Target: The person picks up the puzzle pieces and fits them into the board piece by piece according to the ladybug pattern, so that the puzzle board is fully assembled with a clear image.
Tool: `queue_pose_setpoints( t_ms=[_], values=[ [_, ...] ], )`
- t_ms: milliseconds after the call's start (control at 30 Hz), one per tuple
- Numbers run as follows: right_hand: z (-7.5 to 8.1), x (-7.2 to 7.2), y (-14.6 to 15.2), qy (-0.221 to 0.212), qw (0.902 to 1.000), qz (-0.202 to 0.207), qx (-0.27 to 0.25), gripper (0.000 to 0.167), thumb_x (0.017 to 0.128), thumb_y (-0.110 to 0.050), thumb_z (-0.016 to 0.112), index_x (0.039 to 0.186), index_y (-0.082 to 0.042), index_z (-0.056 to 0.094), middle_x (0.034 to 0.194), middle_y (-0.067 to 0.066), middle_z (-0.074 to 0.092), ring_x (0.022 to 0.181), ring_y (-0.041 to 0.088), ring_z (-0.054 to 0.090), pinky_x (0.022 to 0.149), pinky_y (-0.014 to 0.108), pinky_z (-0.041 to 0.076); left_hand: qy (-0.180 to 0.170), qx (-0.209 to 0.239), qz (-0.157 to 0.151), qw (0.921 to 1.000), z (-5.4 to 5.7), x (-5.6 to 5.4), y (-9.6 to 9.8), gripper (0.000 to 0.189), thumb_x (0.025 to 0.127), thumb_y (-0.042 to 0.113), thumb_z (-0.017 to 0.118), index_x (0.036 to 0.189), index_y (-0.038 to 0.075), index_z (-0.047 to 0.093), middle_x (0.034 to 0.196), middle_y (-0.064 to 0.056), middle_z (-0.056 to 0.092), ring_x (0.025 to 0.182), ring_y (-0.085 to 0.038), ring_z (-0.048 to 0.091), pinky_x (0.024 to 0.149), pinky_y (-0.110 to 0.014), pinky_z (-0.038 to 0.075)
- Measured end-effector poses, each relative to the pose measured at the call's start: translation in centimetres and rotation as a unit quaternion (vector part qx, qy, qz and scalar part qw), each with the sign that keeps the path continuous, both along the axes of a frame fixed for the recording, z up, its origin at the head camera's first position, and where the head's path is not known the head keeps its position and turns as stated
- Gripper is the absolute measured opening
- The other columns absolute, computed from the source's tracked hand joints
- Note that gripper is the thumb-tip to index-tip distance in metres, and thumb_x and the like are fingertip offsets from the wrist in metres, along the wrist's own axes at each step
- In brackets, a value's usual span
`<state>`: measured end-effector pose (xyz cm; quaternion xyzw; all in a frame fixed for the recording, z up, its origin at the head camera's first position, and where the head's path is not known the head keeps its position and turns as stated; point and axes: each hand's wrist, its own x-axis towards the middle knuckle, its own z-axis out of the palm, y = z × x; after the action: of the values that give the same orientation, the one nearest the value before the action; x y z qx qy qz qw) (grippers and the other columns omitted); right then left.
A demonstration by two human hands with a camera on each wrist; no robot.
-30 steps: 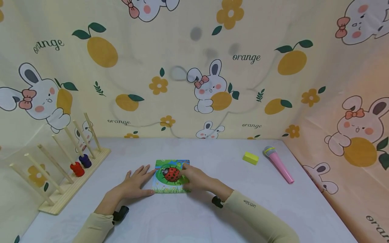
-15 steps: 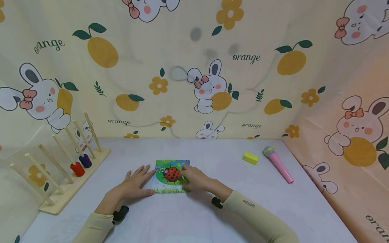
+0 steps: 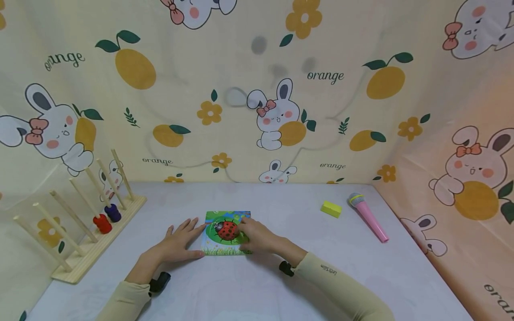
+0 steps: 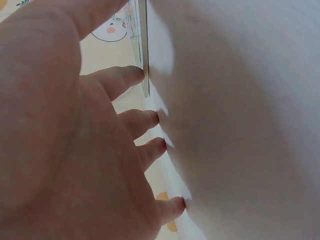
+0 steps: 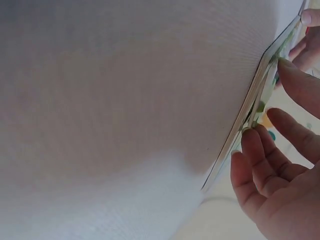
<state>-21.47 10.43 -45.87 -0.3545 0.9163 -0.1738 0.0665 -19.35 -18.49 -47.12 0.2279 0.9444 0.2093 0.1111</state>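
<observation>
A square ladybug jigsaw puzzle [image 3: 213,250] lies flat on the white table. My left hand [image 3: 178,241] rests at its left edge, fingers spread and straight. In the left wrist view the fingertips [image 4: 135,74] touch the puzzle's edge and the table beside it. My right hand [image 3: 259,236] is over the puzzle's right side, fingers bent. The right wrist view shows its thumb and fingers pinching a thin puzzle piece [image 5: 268,85], which stands slightly tilted above the board. The hand covers part of the picture's right side in the head view.
At the left stands a wooden peg rack [image 3: 76,267] with a red bead [image 3: 102,224] and a purple bead [image 3: 113,213]. A yellow block [image 3: 331,209] and a pink toy microphone [image 3: 370,218] lie to the right. Patterned cloth walls [image 3: 241,53] enclose the table.
</observation>
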Motion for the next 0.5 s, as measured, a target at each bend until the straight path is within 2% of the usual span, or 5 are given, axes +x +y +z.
queue_pose_setpoints(
  t_ms=[233, 500],
  values=[
    [0.24, 0.18, -0.12, -0.040, 0.9989, -0.011, -0.024, 0.035, 0.082, -0.018, 0.084, 0.112, -0.004, 0.072, 0.097, 0.001, 0.050, 0.080, 0.009, 0.042, 0.065, 0.021, 0.038, 0.002, 0.001, -0.002, 1.0000, -0.04, -0.17, -0.05, 0.088, 0.086, 0.054, 0.071, 0.155, 0.011, 0.037, 0.161, -0.025, 0.021, 0.147, -0.049, 0.013, 0.105, -0.080, 0.004],
    [0.49, 0.51, -0.53, -0.044, 0.9983, -0.027, -0.025, 0.030, 0.080, -0.015, 0.085, 0.105, -0.004, 0.072, 0.102, 0.001, 0.049, 0.081, 0.008, 0.044, 0.066, 0.020, 0.041, 0.003, -0.001, -0.003, 1.0000, -0.21, -0.22, -0.11, 0.089, 0.085, 0.055, 0.072, 0.154, 0.010, 0.038, 0.161, -0.025, 0.022, 0.147, -0.050, 0.014, 0.105, -0.080, 0.005]
  ],
)
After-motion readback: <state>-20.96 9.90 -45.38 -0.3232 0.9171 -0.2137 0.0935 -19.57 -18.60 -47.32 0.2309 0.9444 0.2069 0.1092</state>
